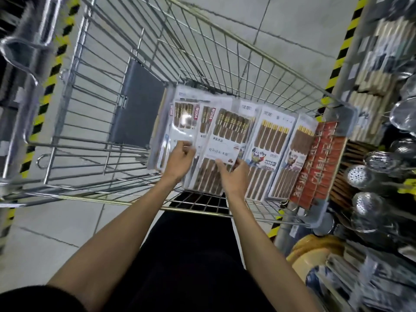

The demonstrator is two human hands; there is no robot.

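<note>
1. left hand (pixel 180 159) is curling its fingers round the left chopstick pack (pixel 182 131), gripping it about halfway down.
2. right hand (pixel 234 174) is pinching the middle chopstick pack (pixel 225 136) at its white label, with the pack stretching away ahead of the fingers.
3. both packs are lying in the shopping cart (pixel 137 102), near end, with more packs (pixel 270 136) sitting just beside them on the right.

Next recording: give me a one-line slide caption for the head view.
Left hand and right hand grip chopstick packs in a wire shopping cart beside shelved metal skimmers.
</note>
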